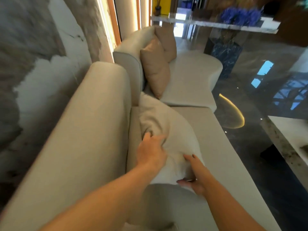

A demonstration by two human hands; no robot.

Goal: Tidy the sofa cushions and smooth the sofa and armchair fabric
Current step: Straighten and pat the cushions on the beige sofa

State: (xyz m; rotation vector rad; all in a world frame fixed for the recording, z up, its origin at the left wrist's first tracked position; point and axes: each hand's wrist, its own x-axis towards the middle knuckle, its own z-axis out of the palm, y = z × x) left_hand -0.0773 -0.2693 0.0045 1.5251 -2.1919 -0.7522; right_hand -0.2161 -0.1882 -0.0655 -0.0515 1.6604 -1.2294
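Note:
A cream cushion lies on the seat of the beige sofa, leaning toward the backrest. My left hand grips its crumpled upper side, fingers dug into the fabric. My right hand holds its near lower corner, thumb under the edge. Farther along the sofa, a tan cushion stands upright against the back, with a second tan cushion behind it.
A marble wall runs behind the backrest. Glossy dark floor lies to the right of the seat. A marble table edge juts in at right. A console with blue flowers stands beyond the sofa's end.

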